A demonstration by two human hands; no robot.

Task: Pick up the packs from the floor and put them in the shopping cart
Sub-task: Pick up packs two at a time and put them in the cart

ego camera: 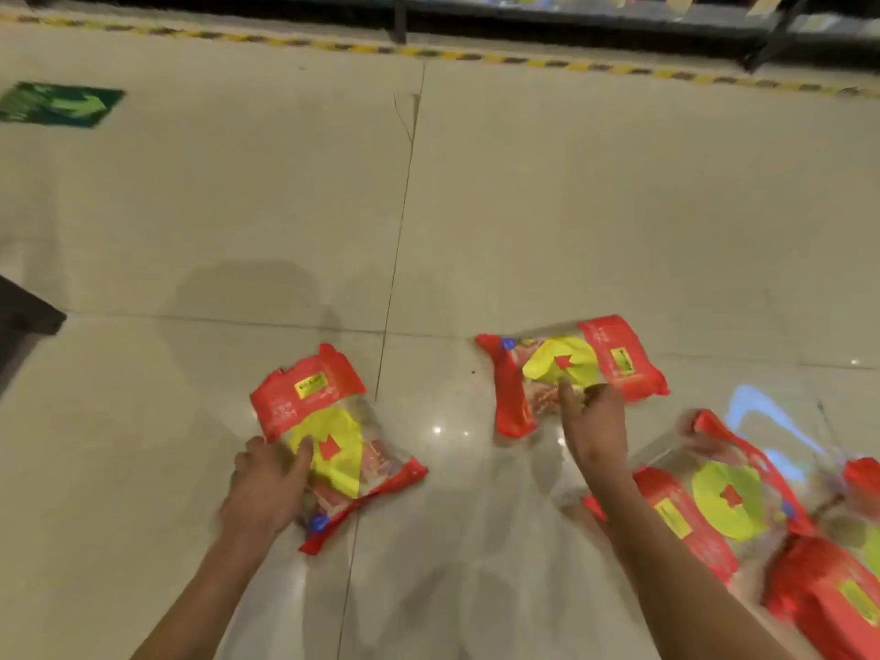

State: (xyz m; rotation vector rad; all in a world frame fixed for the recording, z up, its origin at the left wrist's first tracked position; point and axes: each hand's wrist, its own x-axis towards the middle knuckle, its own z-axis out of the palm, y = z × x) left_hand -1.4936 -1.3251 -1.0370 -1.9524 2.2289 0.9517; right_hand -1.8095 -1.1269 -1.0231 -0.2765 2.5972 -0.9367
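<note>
Several red packs with clear windows and yellow labels lie on the tiled floor. My left hand [269, 488] grips the left pack [328, 450]; its thumb lies over the yellow label and its fingers curl at the pack's left edge. My right hand [593, 426] grips the near edge of the middle pack [571, 369], thumb on the yellow label. Two more packs, one [724, 502] beside my right forearm and another [833, 597] at the lower right corner, lie untouched. No shopping cart is in view.
Beige floor tiles [524, 207] stretch ahead to a yellow-black hazard stripe [428, 52] and dark shelf legs [399, 16]. A green arrow sticker [59, 104] marks the floor at far left. A dark object [24, 321] juts in at the left edge.
</note>
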